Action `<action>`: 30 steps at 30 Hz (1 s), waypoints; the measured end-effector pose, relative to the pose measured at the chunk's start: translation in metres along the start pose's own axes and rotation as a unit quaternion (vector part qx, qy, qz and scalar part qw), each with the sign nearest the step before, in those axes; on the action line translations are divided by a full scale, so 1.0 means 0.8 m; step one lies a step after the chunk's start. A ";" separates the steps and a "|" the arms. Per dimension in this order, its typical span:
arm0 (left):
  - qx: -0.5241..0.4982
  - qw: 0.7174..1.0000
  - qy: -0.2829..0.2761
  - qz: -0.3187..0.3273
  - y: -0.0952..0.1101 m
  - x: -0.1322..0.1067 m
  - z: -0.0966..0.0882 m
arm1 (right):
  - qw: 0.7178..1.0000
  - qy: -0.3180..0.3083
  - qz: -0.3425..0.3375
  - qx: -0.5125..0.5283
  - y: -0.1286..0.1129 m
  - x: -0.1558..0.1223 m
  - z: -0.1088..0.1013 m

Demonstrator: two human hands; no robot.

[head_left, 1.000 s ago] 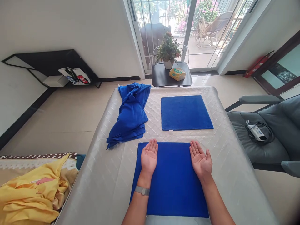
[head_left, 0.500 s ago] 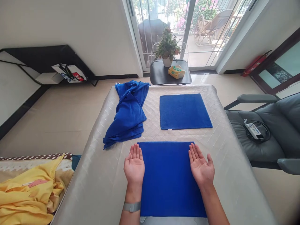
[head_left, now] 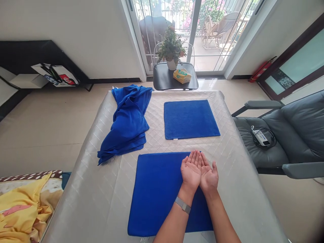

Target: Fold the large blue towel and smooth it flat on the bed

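Palms up and side by side, my left hand (head_left: pixel 191 172) and my right hand (head_left: pixel 209 177) meet along their edges over the right part of the nearer blue towel (head_left: pixel 155 192). Both have straight fingers pointing away from me, and nothing lies in either palm. Whether they press on the towel or hover just above it I cannot tell. That towel is spread flat, its right side partly hidden by my hands and forearms. Beyond it lies a smaller blue rectangle, a flat folded towel (head_left: pixel 191 119). To the left is a rumpled heap of blue towels (head_left: pixel 128 123).
Everything blue rests on a pale quilted mattress (head_left: pixel 101 202). Past its far edge stands a black chair (head_left: pixel 162 79) with a potted plant (head_left: pixel 172 50) and a yellow tissue pack (head_left: pixel 182 76). A grey armchair (head_left: pixel 298 135) holding a power strip (head_left: pixel 260 137) is at the right.
My left hand has swept from the towel's left edge across to my right hand. Both palms still face up. The view has shifted slightly; the towels stay where they were.
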State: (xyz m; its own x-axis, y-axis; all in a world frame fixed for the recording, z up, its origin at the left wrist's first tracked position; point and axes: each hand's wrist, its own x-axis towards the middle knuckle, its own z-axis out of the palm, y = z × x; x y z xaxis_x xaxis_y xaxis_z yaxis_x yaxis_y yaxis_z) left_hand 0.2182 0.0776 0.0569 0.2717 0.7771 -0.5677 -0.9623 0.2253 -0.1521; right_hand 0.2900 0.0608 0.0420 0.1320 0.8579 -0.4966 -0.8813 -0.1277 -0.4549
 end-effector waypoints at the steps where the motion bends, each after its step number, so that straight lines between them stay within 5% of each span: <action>1: -0.002 1.000 -0.007 -0.001 0.004 0.001 -0.003 | 1.000 -0.007 -0.001 0.002 0.000 0.000 -0.001; 11: 0.056 0.992 -0.028 0.107 0.073 -0.030 -0.020 | 0.999 -0.028 -0.003 -0.028 -0.002 -0.003 -0.003; 23: 0.139 0.922 0.020 0.361 0.251 -0.090 -0.040 | 1.000 -0.009 -0.013 -0.019 -0.001 -0.003 0.006; 27: 0.142 0.913 0.035 0.382 0.260 -0.109 -0.041 | 1.000 -0.003 -0.010 -0.002 -0.002 -0.011 0.014; 30: 0.143 0.908 0.039 0.392 0.234 -0.127 -0.043 | 1.000 -0.010 -0.003 0.007 -0.003 -0.030 0.018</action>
State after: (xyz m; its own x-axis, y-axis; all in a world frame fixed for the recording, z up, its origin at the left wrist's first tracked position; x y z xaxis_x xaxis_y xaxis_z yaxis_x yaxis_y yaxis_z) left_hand 0.0100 0.0208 0.0581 -0.5087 0.7229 -0.4676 -0.8146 -0.2283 0.5332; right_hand 0.2824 0.0478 0.0659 0.1294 0.8681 -0.4791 -0.8870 -0.1146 -0.4474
